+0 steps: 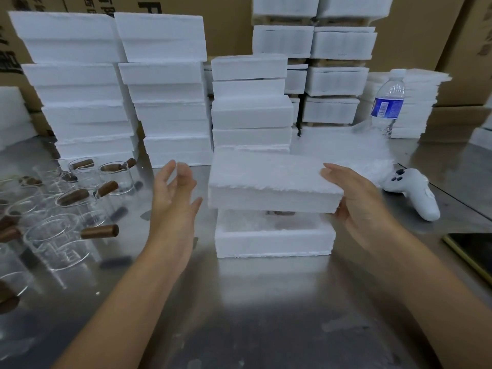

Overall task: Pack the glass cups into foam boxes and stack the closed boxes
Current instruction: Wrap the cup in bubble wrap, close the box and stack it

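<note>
Right now, head view only, so one pass front to back.

Centre: white foam box base sits on the brushed steel table. Its white foam lid slab hangs just above it, a bit skewed and not seated yet. A gap shows between lid and base, w/ something brown and glassy inside, prob. a packed cup, but too blurred to be sure.

Right hand holds the lid's right end, thumb on top and fingers curled under the edge. Left hand is spread and slack, just beside the lid's left end, not touching it and holding nothing.

Left side: a cluster of clear glass cups with brown wooden handles stands loose on the table, well apart from the box.

Back: tall stacks of closed white foam boxes in several columns.

Right side: clear plastic water bottle with blue label, white handheld controller, dark flat device at the edge.

Progress, as I judge it: a good share is packed and stacked. This box is at the closing step, so the lid needs squaring and pressing down, then goes onto a stack. Plenty of cups left, so roughly mid-job.
</note>
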Demonstrator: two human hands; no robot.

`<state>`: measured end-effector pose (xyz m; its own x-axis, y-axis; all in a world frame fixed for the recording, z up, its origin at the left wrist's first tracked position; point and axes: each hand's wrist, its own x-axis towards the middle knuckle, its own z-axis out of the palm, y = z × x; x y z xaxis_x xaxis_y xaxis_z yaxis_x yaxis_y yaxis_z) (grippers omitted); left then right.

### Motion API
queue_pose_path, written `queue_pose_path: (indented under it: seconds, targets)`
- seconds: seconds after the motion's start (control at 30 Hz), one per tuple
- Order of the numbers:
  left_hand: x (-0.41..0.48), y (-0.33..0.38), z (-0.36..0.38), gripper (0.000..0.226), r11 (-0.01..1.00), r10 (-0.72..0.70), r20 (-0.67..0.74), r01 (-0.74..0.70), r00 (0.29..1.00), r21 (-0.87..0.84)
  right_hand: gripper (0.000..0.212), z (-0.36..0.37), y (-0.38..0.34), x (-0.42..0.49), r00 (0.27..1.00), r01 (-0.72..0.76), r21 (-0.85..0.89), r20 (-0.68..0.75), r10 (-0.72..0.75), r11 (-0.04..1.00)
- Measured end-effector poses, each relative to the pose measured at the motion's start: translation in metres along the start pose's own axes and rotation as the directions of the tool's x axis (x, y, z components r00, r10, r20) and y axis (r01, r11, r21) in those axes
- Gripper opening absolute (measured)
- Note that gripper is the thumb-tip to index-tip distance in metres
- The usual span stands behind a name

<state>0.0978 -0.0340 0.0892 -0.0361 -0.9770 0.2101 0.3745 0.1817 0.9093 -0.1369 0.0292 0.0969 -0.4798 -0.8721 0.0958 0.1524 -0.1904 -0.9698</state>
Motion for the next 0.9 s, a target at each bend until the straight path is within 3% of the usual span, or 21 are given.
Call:
queue_pose_path:
  seconds: [0.1,0.27,0.5,0.9]
  targets:
    - [-0.001,-0.009,0.002,0.061,0.997,-0.07,0.096,0.065,0.993,0.049,0.02,0.001,0.001,-0.003,0.999,0.03,-0.117,0.031,-0.027,0.993]
    - [-0.002,-0.019,0.003,0.046,0.989,-0.118,0.222,0.094,0.968,0.115,0.025,-0.003,-0.002,-0.004,0.999,0.047,-0.17,0.03,-0.042,0.984]
    - [-0.002,-0.017,0.002,0.04,0.991,-0.109,0.21,0.091,0.972,0.094,0.027,-0.005,-0.002,-0.011,0.987,0.037,-0.238,0.159,0.001,0.971]
    - [-0.001,-0.024,0.003,0.027,0.981,-0.141,0.171,0.113,0.975,0.16,0.013,-0.004,0.003,-0.01,0.999,-0.024,-0.254,0.04,0.035,0.967]
